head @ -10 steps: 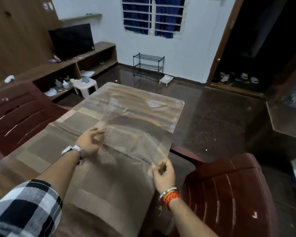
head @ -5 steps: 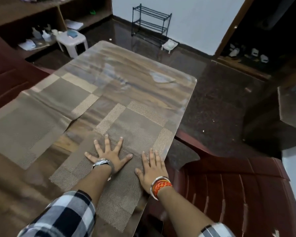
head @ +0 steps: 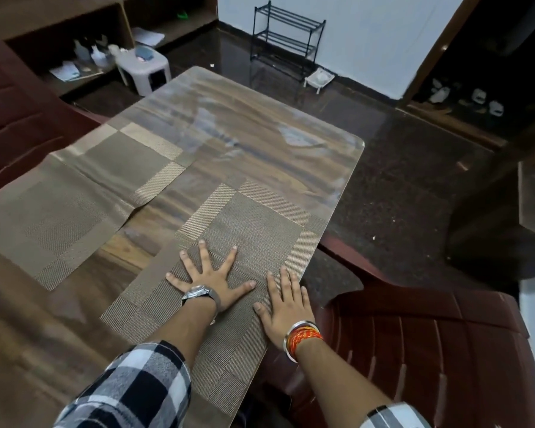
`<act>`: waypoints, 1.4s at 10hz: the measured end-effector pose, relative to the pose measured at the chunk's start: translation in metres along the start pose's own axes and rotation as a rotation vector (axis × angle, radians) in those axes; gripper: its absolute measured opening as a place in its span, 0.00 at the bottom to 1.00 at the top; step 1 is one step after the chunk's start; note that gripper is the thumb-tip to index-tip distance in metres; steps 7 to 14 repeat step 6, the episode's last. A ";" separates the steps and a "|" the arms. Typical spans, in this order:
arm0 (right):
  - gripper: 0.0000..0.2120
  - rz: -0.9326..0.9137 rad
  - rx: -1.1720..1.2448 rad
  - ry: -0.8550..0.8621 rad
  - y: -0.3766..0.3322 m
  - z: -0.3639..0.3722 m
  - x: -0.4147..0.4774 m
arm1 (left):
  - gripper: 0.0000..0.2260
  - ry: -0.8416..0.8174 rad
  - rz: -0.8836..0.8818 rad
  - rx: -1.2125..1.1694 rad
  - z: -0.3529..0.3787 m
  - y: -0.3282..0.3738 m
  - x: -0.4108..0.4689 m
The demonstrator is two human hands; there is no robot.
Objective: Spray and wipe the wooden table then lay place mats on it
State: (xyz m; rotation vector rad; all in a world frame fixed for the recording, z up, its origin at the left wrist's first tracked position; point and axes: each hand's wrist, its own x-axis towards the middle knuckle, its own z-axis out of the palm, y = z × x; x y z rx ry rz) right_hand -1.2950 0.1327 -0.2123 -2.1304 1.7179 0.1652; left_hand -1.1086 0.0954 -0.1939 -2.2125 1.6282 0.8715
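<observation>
A woven brown place mat (head: 254,223) lies flat along the right edge of the wooden table (head: 260,125). My left hand (head: 212,278), with a watch on the wrist, presses on the mat with fingers spread wide. My right hand (head: 286,299), with bangles on the wrist, lies flat on the mat's right edge, fingers straight. A second place mat (head: 115,162) and a third place mat (head: 40,220) lie on the table's left side, meeting at a raised seam.
A dark red plastic chair (head: 414,344) stands close at the right of the table and another red chair (head: 22,118) at the left. A small white stool (head: 144,67) and a black wire rack (head: 286,41) stand on the dark floor beyond.
A second ago both hands held the mat up by its edges; it was then laid on the table. Since half a second ago the hands stay flat on it, barely shifting.
</observation>
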 end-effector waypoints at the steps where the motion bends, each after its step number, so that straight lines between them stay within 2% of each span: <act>1: 0.36 -0.001 0.015 -0.009 0.001 0.003 0.001 | 0.45 -0.004 0.000 0.004 0.000 0.000 0.000; 2: 0.38 -0.011 0.042 -0.032 0.005 0.004 0.004 | 0.45 -0.011 -0.003 -0.002 -0.001 0.001 -0.001; 5: 0.34 0.022 0.014 -0.096 0.007 -0.004 0.004 | 0.47 -0.073 -0.005 -0.018 -0.008 0.003 -0.005; 6: 0.37 -0.016 0.013 -0.017 0.004 -0.011 0.001 | 0.47 -0.022 0.036 -0.003 -0.012 0.000 -0.009; 14: 0.37 -0.016 0.013 -0.017 0.004 -0.011 0.001 | 0.47 -0.022 0.036 -0.003 -0.012 0.000 -0.009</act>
